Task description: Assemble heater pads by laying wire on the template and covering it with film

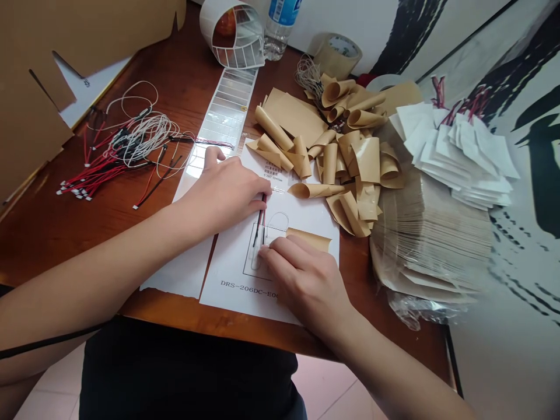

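My left hand (227, 189) is closed in a pinch at the upper end of a short red-and-black wire lead (261, 217). Below it, my right hand (306, 271) pinches the lead's dark lower end. A thin white loop of wire (280, 216) curves beside the lead. Under both hands lies a white printed sheet (231, 262) with a drawn rectangle and "DRS-206DC-E0" lettering, partly covered by my right hand. Next to my right hand's knuckles, a brown paper piece (312, 238) with a curled edge rests on the sheet.
A tangle of wire leads (140, 140) lies left. A label strip (225, 111) runs to its roll (234, 35) near a water bottle (280, 26) and tape roll (339, 55). Curled brown papers (350, 157), a bagged paper stack (441, 239) and white packets (464, 146) occupy the right.
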Demonstrator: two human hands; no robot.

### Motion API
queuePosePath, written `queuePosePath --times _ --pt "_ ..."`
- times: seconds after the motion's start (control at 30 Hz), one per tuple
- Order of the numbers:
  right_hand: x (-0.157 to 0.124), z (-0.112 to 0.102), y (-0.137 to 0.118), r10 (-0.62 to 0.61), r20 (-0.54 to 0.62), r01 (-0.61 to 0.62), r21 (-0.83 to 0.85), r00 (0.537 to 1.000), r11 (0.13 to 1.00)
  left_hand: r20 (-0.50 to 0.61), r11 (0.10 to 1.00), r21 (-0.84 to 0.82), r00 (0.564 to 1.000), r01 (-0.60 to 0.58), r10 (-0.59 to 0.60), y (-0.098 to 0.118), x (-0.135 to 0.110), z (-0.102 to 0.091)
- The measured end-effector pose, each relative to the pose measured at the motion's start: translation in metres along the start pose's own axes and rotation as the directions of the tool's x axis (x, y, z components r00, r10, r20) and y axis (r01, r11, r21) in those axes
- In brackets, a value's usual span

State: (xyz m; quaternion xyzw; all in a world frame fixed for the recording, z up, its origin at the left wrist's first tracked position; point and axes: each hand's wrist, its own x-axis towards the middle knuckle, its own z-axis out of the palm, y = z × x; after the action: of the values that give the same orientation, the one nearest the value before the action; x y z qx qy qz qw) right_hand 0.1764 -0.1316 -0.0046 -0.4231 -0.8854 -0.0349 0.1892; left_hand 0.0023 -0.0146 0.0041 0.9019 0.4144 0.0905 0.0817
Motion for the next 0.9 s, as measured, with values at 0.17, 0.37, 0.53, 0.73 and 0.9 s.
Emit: queuePosePath --times 0.17,0.37,0.53,0.73,0.9 --pt "-0.002 0.000 0.001 -0.004 0.041 0.005 -0.025 0.999 1.000 0.002 1.000 -0.009 1.000 0.008 -0.008 0.000 0.000 0.000" --pt "-0.002 0.005 0.000 0.020 -0.004 -0.020 -0.015 1.000 1.000 0.000 0.999 -0.031 1.000 0.025 -0.025 -0.002 0.000 0.003" --pt "-0.004 0.009 -0.001 0.050 -0.030 -0.050 0.022 0.998 0.999 0.003 0.999 -0.040 0.999 0.037 -0.037 -0.002 0.001 0.004" --pt "-0.004 0.010 0.001 0.058 -0.001 -0.058 0.046 0.998 0.997 -0.008 0.999 -0.037 1.000 0.027 -0.028 -0.004 0.001 0.005" --pt "-0.002 0.009 0.003 0.052 0.012 -0.052 0.055 0.999 0.997 0.004 0.998 -0.043 0.999 0.042 -0.042 -0.002 0.001 0.003"
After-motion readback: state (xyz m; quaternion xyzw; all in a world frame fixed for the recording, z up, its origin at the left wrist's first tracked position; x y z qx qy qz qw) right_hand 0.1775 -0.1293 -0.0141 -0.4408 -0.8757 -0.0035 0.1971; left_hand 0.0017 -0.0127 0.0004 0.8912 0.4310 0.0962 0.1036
